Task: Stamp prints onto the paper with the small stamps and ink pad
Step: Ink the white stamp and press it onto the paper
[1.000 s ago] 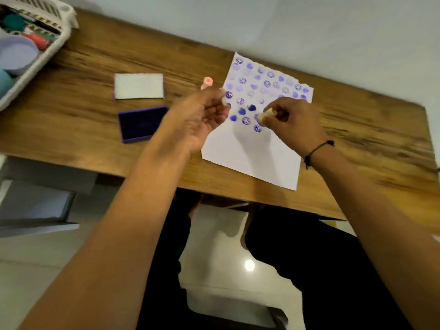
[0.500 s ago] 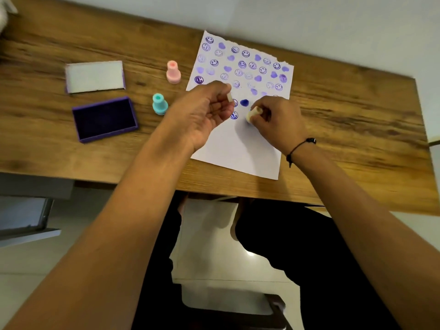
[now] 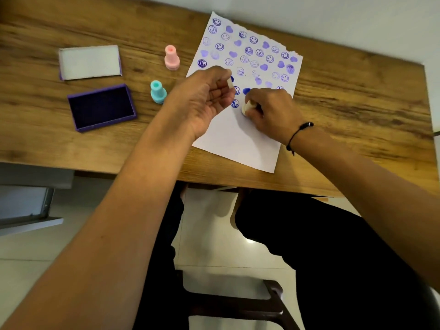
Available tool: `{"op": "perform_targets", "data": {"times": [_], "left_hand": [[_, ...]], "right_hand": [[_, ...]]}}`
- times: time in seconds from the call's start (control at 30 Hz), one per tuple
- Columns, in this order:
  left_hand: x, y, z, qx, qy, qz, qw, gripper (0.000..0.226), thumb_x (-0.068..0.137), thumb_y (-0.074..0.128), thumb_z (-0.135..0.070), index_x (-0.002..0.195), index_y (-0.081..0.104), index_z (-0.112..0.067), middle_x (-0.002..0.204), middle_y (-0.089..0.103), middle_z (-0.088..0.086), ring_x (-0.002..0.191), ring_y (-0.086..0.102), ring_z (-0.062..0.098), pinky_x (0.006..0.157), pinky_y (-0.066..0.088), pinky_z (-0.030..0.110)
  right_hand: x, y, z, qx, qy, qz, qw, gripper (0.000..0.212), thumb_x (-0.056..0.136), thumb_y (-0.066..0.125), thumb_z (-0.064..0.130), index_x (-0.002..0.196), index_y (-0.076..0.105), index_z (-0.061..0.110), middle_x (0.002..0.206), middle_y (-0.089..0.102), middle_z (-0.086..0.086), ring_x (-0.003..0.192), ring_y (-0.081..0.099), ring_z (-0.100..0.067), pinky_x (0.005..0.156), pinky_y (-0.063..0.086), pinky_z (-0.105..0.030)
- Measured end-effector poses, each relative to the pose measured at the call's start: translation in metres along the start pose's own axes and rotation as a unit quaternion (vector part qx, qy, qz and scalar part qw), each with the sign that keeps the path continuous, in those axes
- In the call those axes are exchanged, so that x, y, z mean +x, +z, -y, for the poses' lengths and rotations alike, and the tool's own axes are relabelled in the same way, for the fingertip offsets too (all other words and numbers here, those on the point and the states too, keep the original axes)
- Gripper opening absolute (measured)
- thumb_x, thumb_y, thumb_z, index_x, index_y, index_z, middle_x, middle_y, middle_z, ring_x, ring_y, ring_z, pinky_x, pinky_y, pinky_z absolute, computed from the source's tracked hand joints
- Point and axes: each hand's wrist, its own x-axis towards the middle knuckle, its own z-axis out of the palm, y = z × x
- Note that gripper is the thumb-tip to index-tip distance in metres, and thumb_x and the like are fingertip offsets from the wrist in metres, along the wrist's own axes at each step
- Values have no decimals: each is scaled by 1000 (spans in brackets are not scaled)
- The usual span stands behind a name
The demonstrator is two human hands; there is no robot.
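A white paper (image 3: 235, 141) lies on the wooden table (image 3: 357, 103), its upper half covered with purple smiley and heart prints. My right hand (image 3: 271, 110) grips a cream stamp (image 3: 247, 107) and holds it down on the paper below the lowest prints. My left hand (image 3: 207, 96) hovers over the paper's left edge, fingers curled around a small whitish stamp (image 3: 229, 82). The open purple ink pad (image 3: 102, 107) sits to the left. A teal stamp (image 3: 157, 91) and a pink stamp (image 3: 171, 57) stand upright between pad and paper.
The ink pad's lid (image 3: 90, 62) lies inside-up behind the pad. The table's front edge runs just below the paper. Under the table are a person's dark-clothed legs (image 3: 321, 258), a chair frame (image 3: 238, 303) and a pale tiled floor.
The view has shifted, so the basket at far left is out of sight and the teal and pink stamps show. My right hand has brought its stamp down onto the paper.
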Motion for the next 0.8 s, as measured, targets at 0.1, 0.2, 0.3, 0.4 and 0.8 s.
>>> {"op": "perform_targets", "data": {"times": [0.1,0.2,0.3,0.4,0.8], "left_hand": [[0,2,0,-4,0,0,1000,15,83,61,-6,69,58,-7,67,59,7,66,60,17,55,53,17],[1,1,0,2,5,6,1000,16,84,60,-7,68,57,-7,67,58,7,66,60,17,56,53,17],[2,1,1,10,4,8,1000,16,85,59,-7,68,57,-8,67,58,6,67,60,16,56,53,16],[3,1,2,13,0,9,1000,14,85,59,-7,71,57,-8,70,58,6,69,60,16,55,52,16],[13,-6,-4,25,18,0,1000,10,84,60,-7,74,59,-7,71,60,7,69,61,16,63,55,18]], "right_hand": [[1,-1,0,-9,-2,10,1000,19,88,49,12,96,58,-1,92,67,-21,83,59,-38,71,50,-44],[2,-2,0,-11,-4,13,1000,19,87,47,13,95,58,-1,91,67,-21,82,59,-38,71,50,-45],[1,-1,-1,-11,-1,7,1000,19,87,47,13,95,58,0,92,67,-21,83,59,-37,71,50,-44],[1,-1,-1,-12,0,9,1000,19,88,47,14,95,57,0,93,67,-20,83,59,-37,72,52,-45],[2,-15,-4,4,-21,2,1000,20,88,50,13,103,61,5,97,70,-17,86,61,-32,73,47,-36]]}}
